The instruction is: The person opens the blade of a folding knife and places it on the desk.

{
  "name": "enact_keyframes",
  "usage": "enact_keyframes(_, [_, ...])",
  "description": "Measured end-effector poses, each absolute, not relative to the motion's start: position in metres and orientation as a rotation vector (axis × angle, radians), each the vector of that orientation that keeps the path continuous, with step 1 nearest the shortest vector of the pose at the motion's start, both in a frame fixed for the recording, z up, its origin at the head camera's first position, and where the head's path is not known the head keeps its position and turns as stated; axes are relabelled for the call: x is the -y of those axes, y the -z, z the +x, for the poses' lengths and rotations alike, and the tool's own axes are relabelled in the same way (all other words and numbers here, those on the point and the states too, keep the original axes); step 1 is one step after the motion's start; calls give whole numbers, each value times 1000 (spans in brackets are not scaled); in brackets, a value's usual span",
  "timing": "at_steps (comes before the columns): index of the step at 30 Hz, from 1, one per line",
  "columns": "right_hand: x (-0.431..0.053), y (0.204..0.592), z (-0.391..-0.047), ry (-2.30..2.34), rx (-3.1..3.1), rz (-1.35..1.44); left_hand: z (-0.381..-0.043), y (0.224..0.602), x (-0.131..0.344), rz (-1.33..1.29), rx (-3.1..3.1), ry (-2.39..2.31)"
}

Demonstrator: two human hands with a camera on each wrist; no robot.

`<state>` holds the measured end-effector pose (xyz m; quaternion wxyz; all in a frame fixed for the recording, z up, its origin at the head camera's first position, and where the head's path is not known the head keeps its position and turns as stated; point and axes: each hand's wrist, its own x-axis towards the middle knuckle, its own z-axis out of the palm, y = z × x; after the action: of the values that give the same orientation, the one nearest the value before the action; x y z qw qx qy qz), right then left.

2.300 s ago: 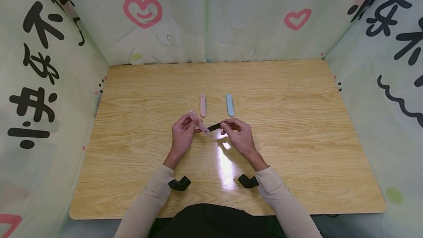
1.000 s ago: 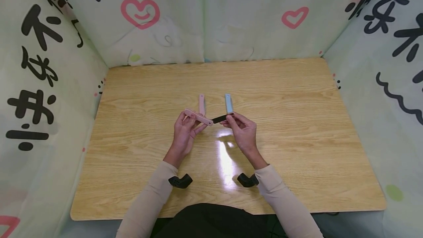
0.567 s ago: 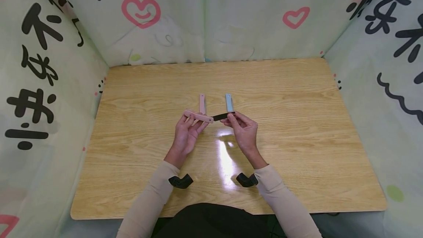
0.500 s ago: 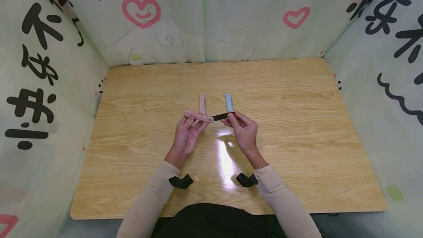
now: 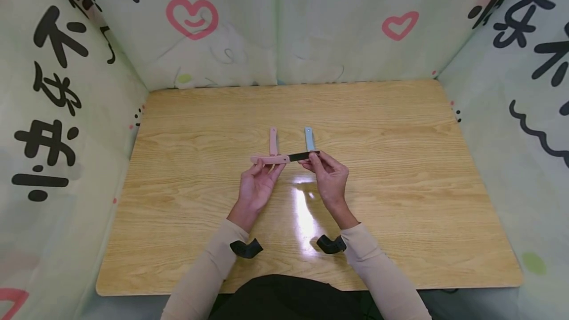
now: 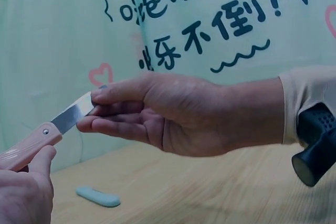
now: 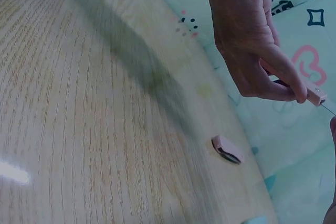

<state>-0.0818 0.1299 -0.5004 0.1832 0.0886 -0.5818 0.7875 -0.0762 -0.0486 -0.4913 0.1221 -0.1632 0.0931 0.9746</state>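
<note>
At the left, the left hand [image 5: 257,191] has its fingers clamped on the handle [image 5: 268,160] of a pink folding knife [image 6: 32,144], the thumb on the near side and the other fingers beneath and behind. At the right, the right hand [image 5: 330,181] pinches the blade [image 6: 73,115] near its tip between thumb and fingers, its lower fingers loosely bent; the tip is partly covered. The knife is held between the two hands above the worktop [image 5: 378,186], unfolded, with handle and blade almost in line and the blade towards the right. A round rivet marks the handle's blade end. The blade looks black in the head view and silvery in the left wrist view. Beyond it, on the worktop, a second pink knife [image 5: 273,138] lies to the left and a light blue knife [image 5: 308,137] to the right, well apart from each other.
</note>
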Motion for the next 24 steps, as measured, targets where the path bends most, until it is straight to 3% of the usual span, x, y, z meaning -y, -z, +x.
enact_keyframes(14, [-129, 499, -82, -2308, 1558, 143, -76, 485, 42, -497, -141, -2867])
enact_keyframes(24, [-139, 496, -83, -2341, 1589, -37, -75, 494, 60, -215, -856, -2757])
